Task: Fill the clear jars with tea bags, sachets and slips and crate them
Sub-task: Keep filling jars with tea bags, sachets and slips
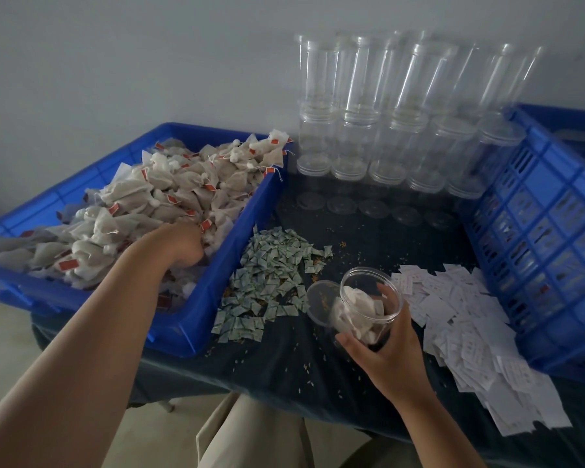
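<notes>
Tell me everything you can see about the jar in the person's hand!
The jar is round, see-through and looks like plastic, with a wide open mouth and no lid on. It is tilted, its mouth facing up towards the camera. White tea bags fill it partway. The right hand grips its lower part, fingers curled round the wall. It is between the green sachets and the white slips, over the dark table. A clear lid lies beside it.

Glossy clear plastic jar (368,309), matt gauzy tea bags (142,204) in smooth blue plastic bin (240,238), white paper slips (460,325) right of jar
</notes>
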Available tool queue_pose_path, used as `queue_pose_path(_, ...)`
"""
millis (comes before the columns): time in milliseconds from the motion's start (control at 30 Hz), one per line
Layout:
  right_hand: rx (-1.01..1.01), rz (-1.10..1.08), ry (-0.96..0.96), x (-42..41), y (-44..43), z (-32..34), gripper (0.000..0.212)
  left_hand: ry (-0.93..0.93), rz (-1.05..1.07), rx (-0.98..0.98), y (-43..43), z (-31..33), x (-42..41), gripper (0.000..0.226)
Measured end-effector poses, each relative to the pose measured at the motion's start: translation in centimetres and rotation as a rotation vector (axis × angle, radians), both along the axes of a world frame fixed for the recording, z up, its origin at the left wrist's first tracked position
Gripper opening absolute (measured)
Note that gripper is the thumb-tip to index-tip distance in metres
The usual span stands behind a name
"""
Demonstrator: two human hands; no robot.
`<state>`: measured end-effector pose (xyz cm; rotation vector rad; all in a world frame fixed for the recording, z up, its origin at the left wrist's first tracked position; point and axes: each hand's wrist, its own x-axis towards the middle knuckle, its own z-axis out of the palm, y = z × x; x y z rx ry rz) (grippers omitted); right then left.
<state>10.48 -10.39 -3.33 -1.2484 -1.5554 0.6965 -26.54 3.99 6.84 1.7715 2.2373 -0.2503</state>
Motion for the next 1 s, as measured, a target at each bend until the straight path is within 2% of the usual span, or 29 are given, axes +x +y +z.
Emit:
queue_pose_path(100, -0.002, -0.004, -0.003, 0.0, 0.1, 0.1, 0.09, -0.05, 0.039, 0.202, -0.1, 1.0, 0.0, 0.033)
queue_pose_path(167, -0.002, -0.004, -0.004, 0.0, 0.1, 0.1, 0.089, -0.29, 0.177, 0.396, -0.3, 2.3, 0.0, 0.046)
queue_pose_path(233, -0.01, 0.001, 0.006, 0.0, 0.1, 0.1, 0.088, -0.55, 0.236, 0.522, -0.8, 3.5, 0.4, 0.04)
queue_pose_path(300, -0.016, 0.009, 0.015, 0.1, 0.1, 0.0, 0.088, -0.676, 0.221, 0.592, -1.7, 4.6, 1.1, 0.032)
queue_pose_path(400, -0.01, 0.012, 0.013, 0.1, 0.2, -0.1, 0.089, -0.761, 0.094, 0.656, -3.6, 6.5, 3.3, 0.024)
queue_pose_path(467, -0.008, 0.007, 0.0, 0.1, 0.4, -0.1, 0.091, -0.764, -0.089, 0.637, -5.2, 8.1, 5.7, 0.02)
queue_pose_path(567, -0.018, 0.014, -0.016, 0.2, 0.4, -0.4, 0.093, -0.77, -0.367, 0.559, -7.5, 9.4, 10.4, 0.027)
queue_pose_path(667, -0.011, 0.016, -0.034, 0.1, 0.3, -0.4, 0.092, -0.709, -0.504, 0.497, -8.1, 8.5, 15.2, 0.03)
queue_pose_path(767, 0.005, 0.007, -0.044, 0.0, 0.2, -0.2, 0.086, -0.661, -0.62, 0.344, -8.2, 6.6, 18.6, 0.02)
queue_pose_path(833, 0.018, -0.013, -0.044, 0.0, 0.1, 0.0, 0.082, -0.556, -0.72, 0.2, -8.0, 5.2, 19.2, 0.039)
queue_pose_path(867, 0.023, -0.018, -0.046, 0.0, 0.1, 0.1, 0.084, -0.517, -0.76, 0.148, -8.0, 4.9, 19.2, 0.043)
queue_pose_path(900, 0.03, -0.018, -0.052, -0.1, 0.1, 0.2, 0.086, -0.509, -0.776, 0.127, -7.8, 4.7, 18.9, 0.037)
queue_pose_path(967, 0.041, -0.017, -0.059, -0.2, 0.1, 0.2, 0.09, -0.626, -0.725, 0.186, -7.5, 5.0, 18.4, 0.017)
queue_pose_path(1000, 0.042, -0.016, -0.057, -0.1, 0.1, 0.1, 0.09, -0.719, -0.626, 0.267, -7.1, 5.0, 18.1, 0.016)
